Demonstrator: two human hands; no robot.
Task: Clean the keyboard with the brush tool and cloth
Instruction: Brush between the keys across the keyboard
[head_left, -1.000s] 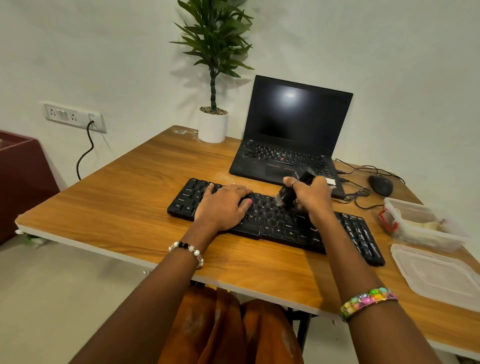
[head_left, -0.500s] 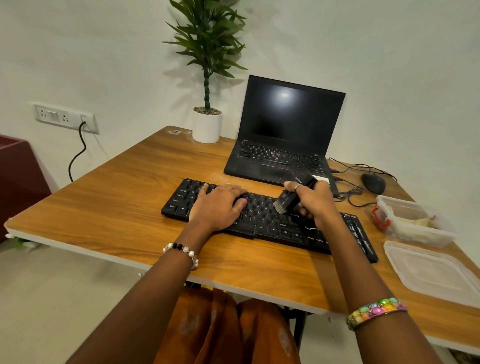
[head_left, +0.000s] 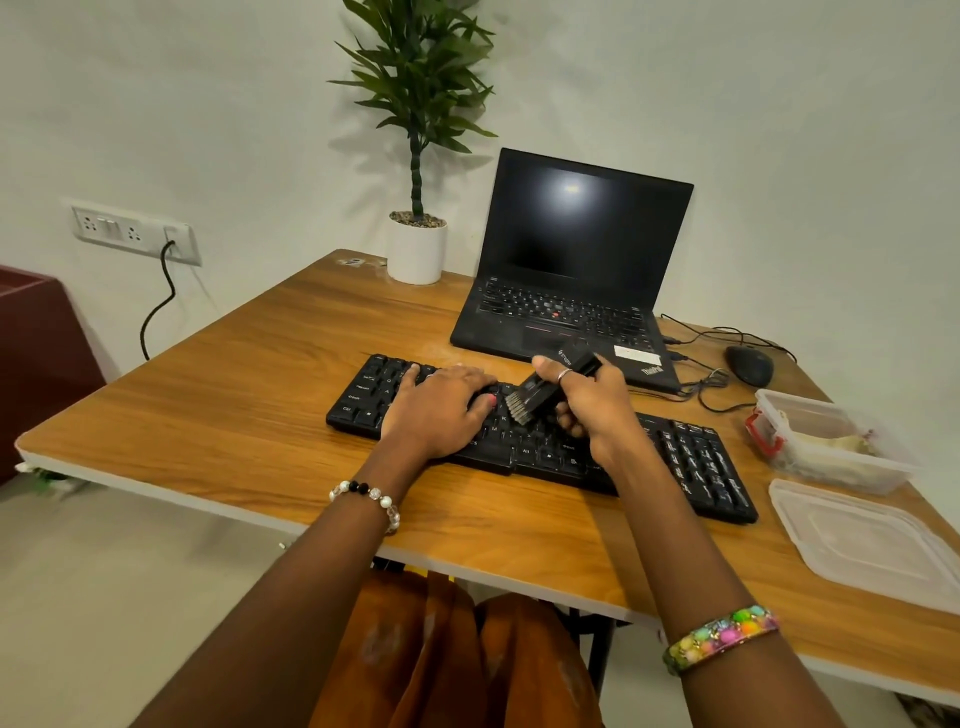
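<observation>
the brush tool (head_left: 548, 388) was gripped in the right hand (head_left: 589, 402), bristles slanted down-left just above the keyboard (head_left: 691, 457); the left hand (head_left: 441, 410) was laid flat beside.

A keyboard (head_left: 545, 441) lies on the table (head_left: 234, 415), with a laptop (head_left: 571, 291) behind it and a potted plant (head_left: 417, 249) left of the laptop. A mouse (head_left: 748, 365) sits right of the laptop; a container (head_left: 826, 447) and lid (head_left: 867, 540) lie right of the keyboard.
</observation>
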